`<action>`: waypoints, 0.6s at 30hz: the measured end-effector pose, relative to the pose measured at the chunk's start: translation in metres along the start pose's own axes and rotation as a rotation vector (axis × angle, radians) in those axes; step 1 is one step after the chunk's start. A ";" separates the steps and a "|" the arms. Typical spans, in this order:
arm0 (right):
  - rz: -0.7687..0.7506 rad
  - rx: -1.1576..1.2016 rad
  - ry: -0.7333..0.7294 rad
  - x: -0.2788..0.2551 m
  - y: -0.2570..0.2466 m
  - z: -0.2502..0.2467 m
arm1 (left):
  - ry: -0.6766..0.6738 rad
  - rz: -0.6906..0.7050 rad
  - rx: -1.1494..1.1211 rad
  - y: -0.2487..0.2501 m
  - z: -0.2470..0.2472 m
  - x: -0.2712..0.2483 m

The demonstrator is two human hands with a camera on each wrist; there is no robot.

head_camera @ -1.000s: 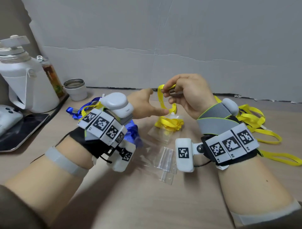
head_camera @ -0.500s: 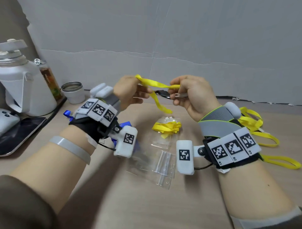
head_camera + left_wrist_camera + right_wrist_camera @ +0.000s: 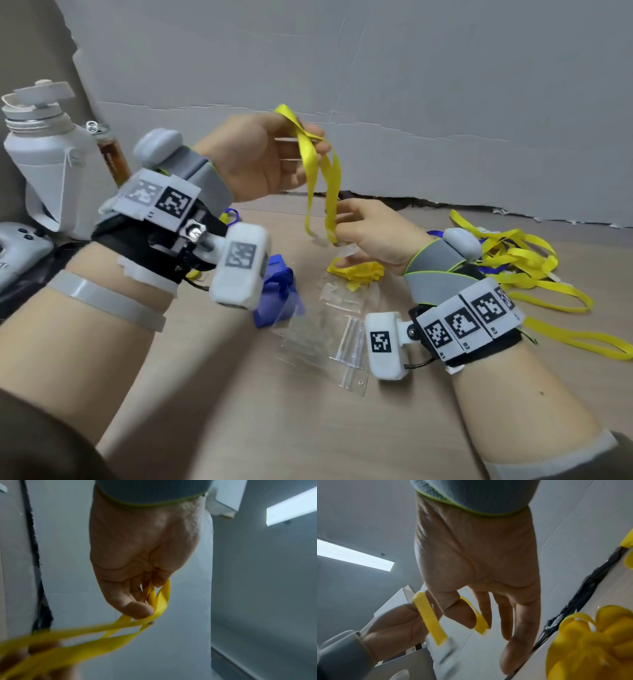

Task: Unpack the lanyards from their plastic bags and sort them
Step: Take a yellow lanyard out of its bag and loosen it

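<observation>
A yellow lanyard [image 3: 330, 178] hangs in a loop between my two hands above the table. My left hand [image 3: 308, 144] is raised and pinches its top between thumb and fingers; the left wrist view shows the same pinch of the left hand [image 3: 150, 612] on the lanyard [image 3: 120, 635]. Lower down, my right hand [image 3: 337, 233] pinches the strap's bottom end between thumb and forefinger, its other fingers extended. The right wrist view shows the right hand [image 3: 476, 619] on the lanyard [image 3: 429, 619]. A bagged yellow lanyard [image 3: 356, 274] lies just under the right hand.
Empty clear bags [image 3: 325, 335] lie between my wrists, next to a bagged blue lanyard [image 3: 277, 294]. Loose yellow lanyards [image 3: 513, 260] are piled at the right. A white jug [image 3: 51, 164], a bottle [image 3: 109, 154] and a controller [image 3: 17, 246] stand left. A grey board wall [image 3: 411, 85] closes the back.
My left hand has lifted its end of the lanyard upward while my right hand dropped toward the table. The strap went from stretched sideways to hanging down between them.
</observation>
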State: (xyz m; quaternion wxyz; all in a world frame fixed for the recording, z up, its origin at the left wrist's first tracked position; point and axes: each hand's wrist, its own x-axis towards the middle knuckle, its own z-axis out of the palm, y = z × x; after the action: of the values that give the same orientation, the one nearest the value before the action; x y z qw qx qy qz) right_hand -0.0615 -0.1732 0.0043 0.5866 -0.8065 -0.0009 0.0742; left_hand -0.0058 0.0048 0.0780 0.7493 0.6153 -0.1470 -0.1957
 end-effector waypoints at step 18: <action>-0.022 -0.853 -0.282 0.025 -0.024 0.067 | 0.629 0.068 0.042 0.003 -0.094 -0.005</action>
State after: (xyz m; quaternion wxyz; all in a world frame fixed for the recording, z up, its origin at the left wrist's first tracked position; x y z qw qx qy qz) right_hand -0.0430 -0.1001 0.0040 0.1968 -0.9581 -0.1200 0.1699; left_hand 0.0336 0.0891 0.0622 0.7513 0.6556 0.0675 0.0326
